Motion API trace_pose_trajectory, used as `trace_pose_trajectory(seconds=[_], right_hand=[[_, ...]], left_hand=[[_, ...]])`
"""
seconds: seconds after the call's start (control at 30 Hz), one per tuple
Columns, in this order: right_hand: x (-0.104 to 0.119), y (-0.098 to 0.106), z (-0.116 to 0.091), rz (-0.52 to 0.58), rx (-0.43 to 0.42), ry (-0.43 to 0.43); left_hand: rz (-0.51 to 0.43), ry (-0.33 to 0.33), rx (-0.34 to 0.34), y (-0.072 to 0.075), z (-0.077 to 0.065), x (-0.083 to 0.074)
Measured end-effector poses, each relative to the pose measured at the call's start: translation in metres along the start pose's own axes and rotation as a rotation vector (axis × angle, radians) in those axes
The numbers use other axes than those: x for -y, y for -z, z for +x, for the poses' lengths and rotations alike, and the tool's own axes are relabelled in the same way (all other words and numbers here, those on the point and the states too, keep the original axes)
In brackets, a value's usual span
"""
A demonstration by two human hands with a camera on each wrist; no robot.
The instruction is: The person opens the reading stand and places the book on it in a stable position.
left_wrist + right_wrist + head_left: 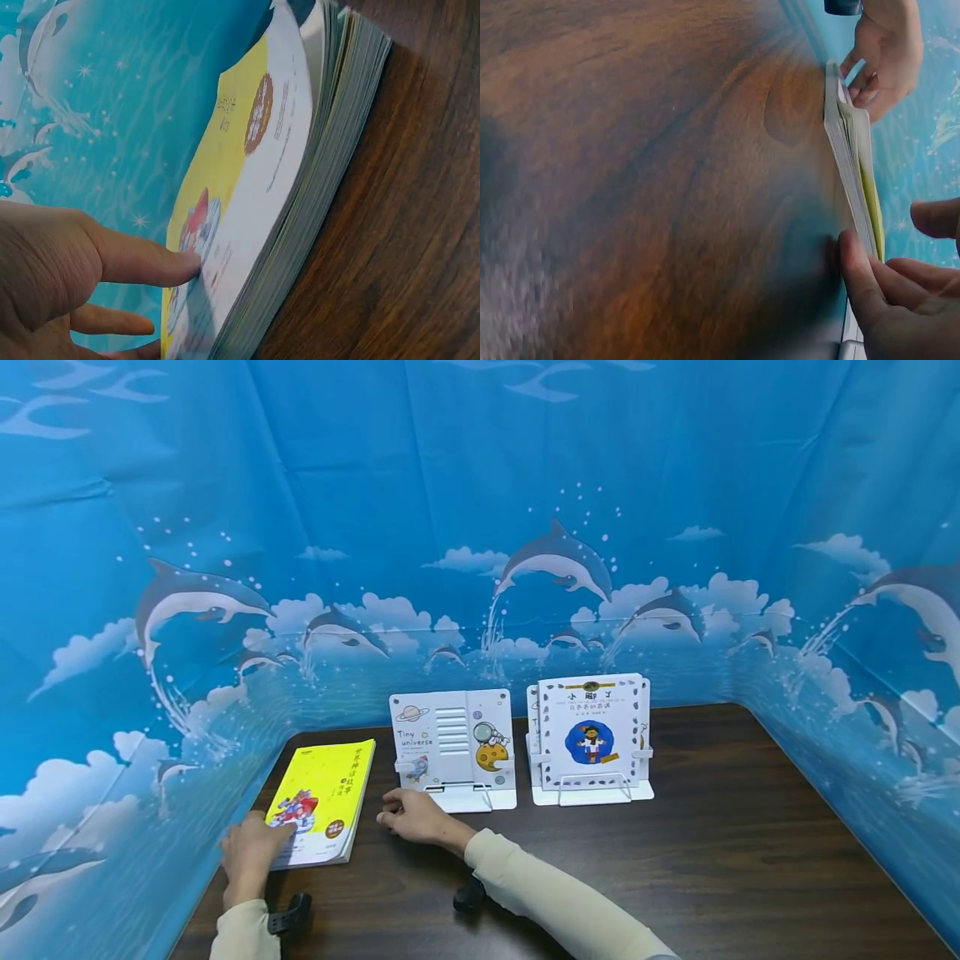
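Note:
A thick paperback book (pixel 326 777) with a yellow and white cover lies at the left of the dark wooden table. My left hand (pixel 251 850) grips its lower left edge, the thumb (pixel 169 266) lying on the cover and the other fingers at the side, partly hidden behind the book. To the right of the book is my right hand (pixel 422 817), palm turned toward it, holding nothing. In the right wrist view its fingers (pixel 862 281) are loosely bent and overlap the book's near end. The page edges (pixel 322 195) face right.
A white book stand (pixel 450 735) with a space print stands just behind my right hand. Right of it, a second stand (pixel 592 795) bears a white picture book (pixel 558 727). Blue dolphin-print cloth (pixel 480 485) borders the table (pixel 720 860) at the back and sides.

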State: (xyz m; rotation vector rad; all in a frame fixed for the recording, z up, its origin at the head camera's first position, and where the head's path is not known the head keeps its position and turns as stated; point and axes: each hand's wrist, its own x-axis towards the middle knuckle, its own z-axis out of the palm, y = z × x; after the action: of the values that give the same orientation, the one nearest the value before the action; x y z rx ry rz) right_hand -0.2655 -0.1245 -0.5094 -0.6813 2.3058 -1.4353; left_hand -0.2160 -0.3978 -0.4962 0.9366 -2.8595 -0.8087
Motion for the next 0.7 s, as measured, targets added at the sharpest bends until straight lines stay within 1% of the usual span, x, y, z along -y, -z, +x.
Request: trace_pose_trajectory(seconds=[0.13,0.23,0.3,0.4,0.53,0.7], right_hand=[[0.003,-0.003,-0.001,0.049,0.057,-0.054],[0.005,-0.005,-0.002,0.060,0.082,-0.066],[0.006,-0.007,-0.002,0.064,0.091,-0.065],[0.006,-0.009,-0.003,0.074,0.100,-0.064],[0.005,-0.009,-0.003,0.084,0.098,-0.064],[0.003,-0.008,-0.002,0.085,0.084,-0.054]], left_hand=[[-0.027,-0.015,-0.007,-0.003,0.000,-0.003],[-0.080,-0.010,0.009,-0.005,0.000,-0.006],[-0.124,0.008,0.021,-0.007,0.000,-0.008],[-0.194,0.021,0.020,-0.010,0.001,-0.007],[-0.297,0.020,0.001,-0.015,0.000,-0.005],[-0.440,0.016,-0.007,-0.017,0.000,-0.002]])
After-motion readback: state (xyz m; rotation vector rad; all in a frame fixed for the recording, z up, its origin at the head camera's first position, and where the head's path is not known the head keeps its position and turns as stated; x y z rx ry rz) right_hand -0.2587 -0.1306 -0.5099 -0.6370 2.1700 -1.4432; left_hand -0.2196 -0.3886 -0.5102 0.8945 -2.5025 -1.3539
